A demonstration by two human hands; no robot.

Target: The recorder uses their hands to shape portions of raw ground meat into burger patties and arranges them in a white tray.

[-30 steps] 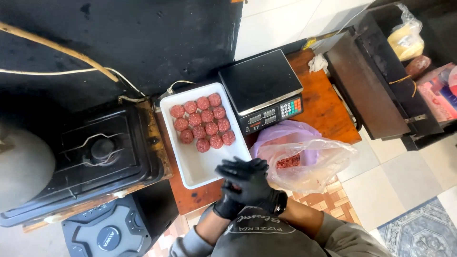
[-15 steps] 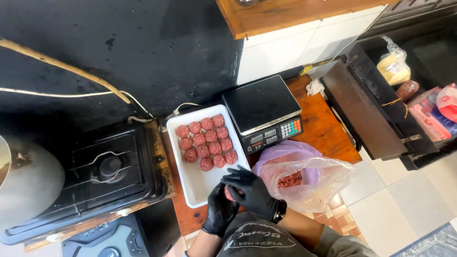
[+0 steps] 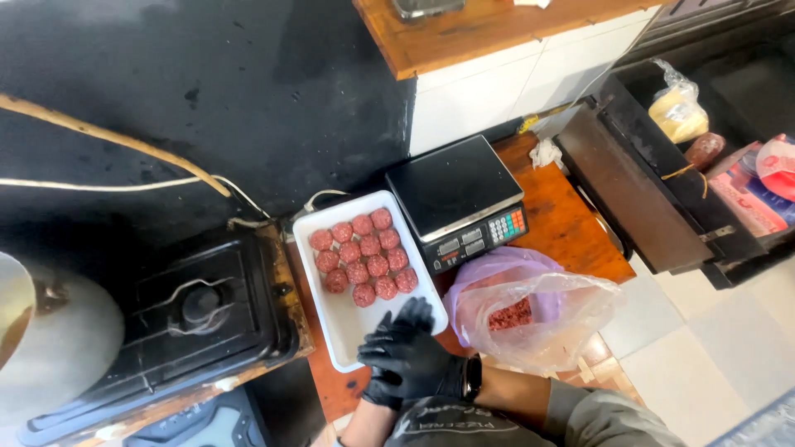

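A white rectangular tray [image 3: 346,324] lies on the wooden counter and holds several raw red meatballs [image 3: 363,257] in rows at its far end. Both my hands wear black gloves and are pressed together over the tray's near right corner. My right hand [image 3: 411,352] lies on top with its fingers slightly spread. My left hand [image 3: 378,391] is mostly hidden under it. Whatever sits between the palms is hidden. A clear and purple plastic bag [image 3: 546,319] with red minced meat [image 3: 511,314] lies just right of my hands.
A black digital scale [image 3: 454,186] stands behind the bag, right of the tray. A black gas stove [image 3: 195,310] is on the left, with a pale round lid [image 3: 50,339] at the far left. A dark open cabinet with wrapped foods [image 3: 679,112] stands at the right.
The view has tilted, so everything sits lower in the frame. My hands have stayed pressed together and have shifted from the counter's front edge onto the tray's near corner.
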